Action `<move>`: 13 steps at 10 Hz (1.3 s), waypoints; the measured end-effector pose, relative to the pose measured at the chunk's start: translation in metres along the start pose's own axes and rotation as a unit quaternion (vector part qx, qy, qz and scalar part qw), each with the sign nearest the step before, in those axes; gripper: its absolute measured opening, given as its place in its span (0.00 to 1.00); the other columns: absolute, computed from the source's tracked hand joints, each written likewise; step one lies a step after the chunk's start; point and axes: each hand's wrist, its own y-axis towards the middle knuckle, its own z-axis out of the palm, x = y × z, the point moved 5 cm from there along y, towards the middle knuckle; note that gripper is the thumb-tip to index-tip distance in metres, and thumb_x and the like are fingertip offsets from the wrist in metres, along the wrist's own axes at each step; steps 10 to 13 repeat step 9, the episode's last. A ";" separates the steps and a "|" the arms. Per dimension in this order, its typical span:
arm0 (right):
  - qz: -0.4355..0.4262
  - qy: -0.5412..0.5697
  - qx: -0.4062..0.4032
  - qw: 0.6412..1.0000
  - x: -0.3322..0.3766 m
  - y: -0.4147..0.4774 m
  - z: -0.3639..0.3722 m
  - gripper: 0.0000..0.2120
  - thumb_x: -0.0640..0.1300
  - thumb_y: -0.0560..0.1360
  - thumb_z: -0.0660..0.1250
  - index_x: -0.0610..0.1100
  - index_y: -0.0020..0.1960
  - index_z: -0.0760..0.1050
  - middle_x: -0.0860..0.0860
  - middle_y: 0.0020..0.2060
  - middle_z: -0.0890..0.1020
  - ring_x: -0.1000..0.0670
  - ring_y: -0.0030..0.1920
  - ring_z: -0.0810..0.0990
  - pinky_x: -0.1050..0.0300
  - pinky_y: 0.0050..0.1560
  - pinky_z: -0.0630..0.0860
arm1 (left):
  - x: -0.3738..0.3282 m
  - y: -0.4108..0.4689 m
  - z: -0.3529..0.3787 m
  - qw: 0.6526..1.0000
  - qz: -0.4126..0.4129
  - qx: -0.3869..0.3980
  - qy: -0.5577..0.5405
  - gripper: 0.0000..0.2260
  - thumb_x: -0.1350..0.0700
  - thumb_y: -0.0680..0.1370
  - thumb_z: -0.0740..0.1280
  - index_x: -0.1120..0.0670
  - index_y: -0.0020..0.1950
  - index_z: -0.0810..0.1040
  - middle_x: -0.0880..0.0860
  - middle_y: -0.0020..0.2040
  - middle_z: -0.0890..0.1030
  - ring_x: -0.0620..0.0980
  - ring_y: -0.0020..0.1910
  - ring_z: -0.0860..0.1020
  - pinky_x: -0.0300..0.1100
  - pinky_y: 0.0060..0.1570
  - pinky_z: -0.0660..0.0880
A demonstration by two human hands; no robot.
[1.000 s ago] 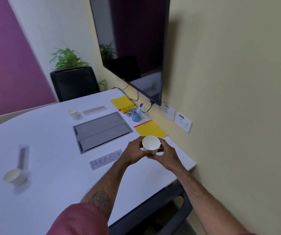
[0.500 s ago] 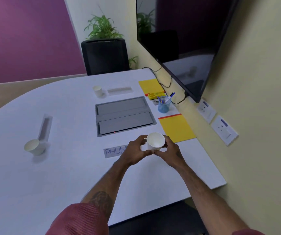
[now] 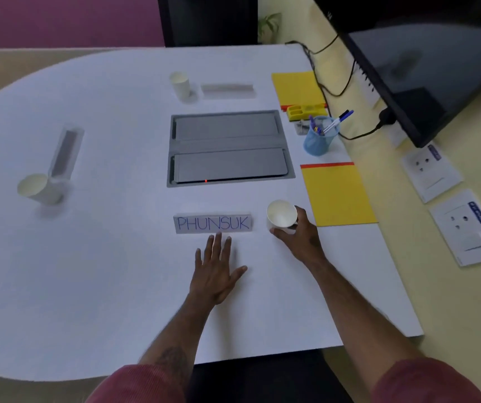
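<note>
A white paper cup [image 3: 281, 213] stands upright on the white table [image 3: 88, 271], just right of a name card reading PHUNSUK [image 3: 213, 223]. My right hand [image 3: 299, 237] grips the cup from its right and near side, fingers curled round it. My left hand [image 3: 217, 269] lies flat on the table with straight, spread fingers; its fingertips reach the card's near edge.
Two more paper cups stand at the left [image 3: 36, 189] and far middle [image 3: 180, 85], each by a name card. A grey cable box [image 3: 229, 148] sits mid-table. Yellow folders [image 3: 336, 194], a blue pen holder [image 3: 320, 135], wall sockets [image 3: 466, 228] and a screen [image 3: 425, 68] are on the right.
Both hands held the cup in the air before. Now it stands on the table right of the card; my left hand has let go and lies flat. The camera tilted down.
</note>
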 end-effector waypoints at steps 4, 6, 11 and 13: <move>-0.019 0.007 0.011 1.000 -0.016 0.031 0.020 0.39 0.46 0.70 0.78 0.44 0.74 0.62 0.44 0.65 0.76 0.43 0.61 0.77 0.61 0.52 0.70 | 0.005 0.004 0.038 0.999 -0.035 0.021 0.024 0.37 0.30 0.79 0.44 0.49 0.78 0.33 0.52 0.78 0.29 0.52 0.76 0.29 0.61 0.73 0.35; -0.034 0.016 -0.002 0.999 -0.015 0.032 0.021 0.39 0.44 0.69 0.78 0.43 0.74 0.61 0.44 0.66 0.75 0.42 0.63 0.75 0.61 0.54 0.70 | 0.004 0.003 0.036 0.998 -0.035 0.035 0.026 0.37 0.30 0.79 0.43 0.49 0.78 0.31 0.51 0.76 0.27 0.51 0.75 0.26 0.61 0.74 0.34; -0.006 0.037 -0.018 0.999 -0.025 0.005 0.005 0.41 0.40 0.74 0.73 0.48 0.79 0.54 0.43 0.70 0.70 0.45 0.65 0.74 0.56 0.58 0.71 | 0.004 -0.001 0.016 0.997 -0.035 0.064 -0.008 0.37 0.31 0.78 0.45 0.49 0.80 0.37 0.51 0.79 0.33 0.51 0.77 0.32 0.60 0.75 0.38; -0.006 0.037 -0.018 0.999 -0.025 0.005 0.005 0.41 0.40 0.74 0.73 0.48 0.79 0.54 0.43 0.70 0.70 0.45 0.65 0.74 0.56 0.58 0.71 | 0.004 -0.001 0.016 0.997 -0.035 0.064 -0.008 0.37 0.31 0.78 0.45 0.49 0.80 0.37 0.51 0.79 0.33 0.51 0.77 0.32 0.60 0.75 0.38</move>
